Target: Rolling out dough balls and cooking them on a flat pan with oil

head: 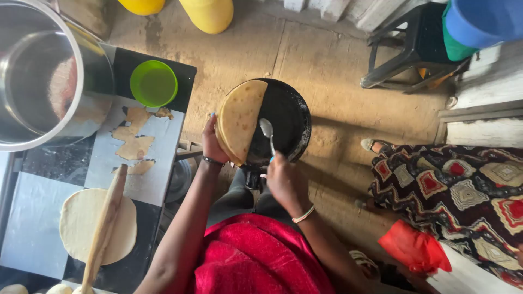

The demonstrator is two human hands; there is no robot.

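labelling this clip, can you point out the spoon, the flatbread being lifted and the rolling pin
spoon (266,128), head view, on its bowl over the black pan.
flatbread being lifted (239,118), head view, on the middle of its browned face.
rolling pin (105,226), head view, on its middle, over the raw dough round.

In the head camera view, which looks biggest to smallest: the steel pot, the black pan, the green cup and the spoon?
1. Shiny steel pot, though it is nearest the camera and cut off.
2. Round black frying pan.
3. Round green plastic cup.
4. Small metal spoon.
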